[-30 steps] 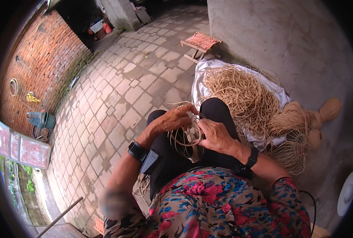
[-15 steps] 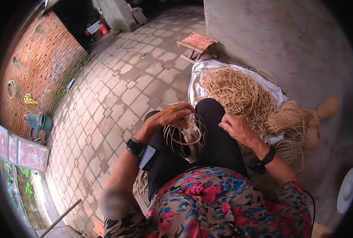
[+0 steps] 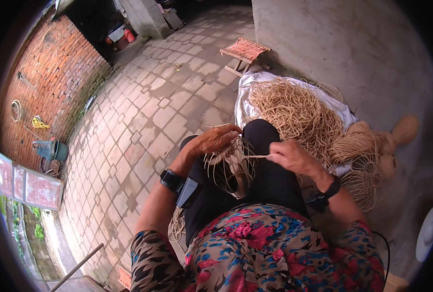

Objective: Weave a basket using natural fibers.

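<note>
Between my knees rests a small openwork basket frame (image 3: 230, 171) of thin curved ribs, with a pale piece inside it. My left hand (image 3: 219, 138) curls over its far rim and grips it; the fingertips are partly hidden. To the right, my right hand (image 3: 293, 156) pinches a tan cord (image 3: 256, 156) that runs taut from the frame to the fingers. The frame is over my dark trousers (image 3: 267, 182), and the cord's attachment among the ribs is too small to make out.
A big tangle of tan cord (image 3: 294, 107) lies on a white sheet (image 3: 244, 95) ahead to the right. Beside it are a cord coil (image 3: 355, 145), a ribbed frame (image 3: 360, 185) and a woven vase shape (image 3: 405, 127). A folding stool (image 3: 245, 50) stands beyond, near the wall (image 3: 352, 53).
A strand that hung in a loop across the basket frame is now drawn straight to my right hand. My left hand stays at the rim.
</note>
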`<move>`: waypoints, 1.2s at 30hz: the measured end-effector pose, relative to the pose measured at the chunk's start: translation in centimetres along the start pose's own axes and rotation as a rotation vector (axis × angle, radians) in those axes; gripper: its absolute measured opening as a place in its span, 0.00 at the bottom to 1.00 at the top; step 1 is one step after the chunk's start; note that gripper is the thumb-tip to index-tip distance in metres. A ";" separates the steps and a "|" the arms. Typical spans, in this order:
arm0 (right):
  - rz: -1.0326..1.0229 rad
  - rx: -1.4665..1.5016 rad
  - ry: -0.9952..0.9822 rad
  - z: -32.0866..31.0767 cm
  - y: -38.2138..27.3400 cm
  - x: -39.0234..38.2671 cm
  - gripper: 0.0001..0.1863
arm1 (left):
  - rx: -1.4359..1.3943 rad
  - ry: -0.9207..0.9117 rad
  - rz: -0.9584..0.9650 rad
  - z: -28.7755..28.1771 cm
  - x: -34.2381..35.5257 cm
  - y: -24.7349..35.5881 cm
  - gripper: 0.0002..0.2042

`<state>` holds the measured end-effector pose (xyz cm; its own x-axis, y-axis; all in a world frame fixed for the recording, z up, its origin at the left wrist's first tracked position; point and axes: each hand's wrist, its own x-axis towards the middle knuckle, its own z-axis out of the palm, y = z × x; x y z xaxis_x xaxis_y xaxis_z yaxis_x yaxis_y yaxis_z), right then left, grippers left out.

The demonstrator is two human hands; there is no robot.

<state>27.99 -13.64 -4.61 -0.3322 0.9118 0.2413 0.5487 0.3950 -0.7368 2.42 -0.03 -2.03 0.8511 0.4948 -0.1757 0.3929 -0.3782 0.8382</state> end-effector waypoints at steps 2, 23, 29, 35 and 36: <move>0.188 0.058 -0.034 -4.7 3.3 -3.3 0.13 | -0.173 -0.002 -0.094 -0.4 -0.3 -0.5 0.17; -0.004 -0.004 0.019 6.1 -2.5 0.2 0.11 | 0.186 0.511 0.087 3.9 -4.4 0.8 0.10; 0.039 0.166 -0.113 4.9 -3.0 -1.1 0.08 | 0.218 0.443 0.134 3.4 -4.5 0.8 0.10; 0.018 0.305 -0.067 4.8 -4.2 -2.0 0.09 | 0.180 0.445 0.168 3.3 -4.5 0.2 0.09; 0.018 0.307 -0.066 4.6 -4.7 -2.0 0.09 | 0.171 0.454 0.178 3.3 -4.5 0.2 0.09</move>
<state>22.52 -17.83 -4.48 -0.3792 0.9050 0.1928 0.3012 0.3178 -0.8991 -0.16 -4.90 -2.79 0.6876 0.6867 0.2359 0.3394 -0.5912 0.7316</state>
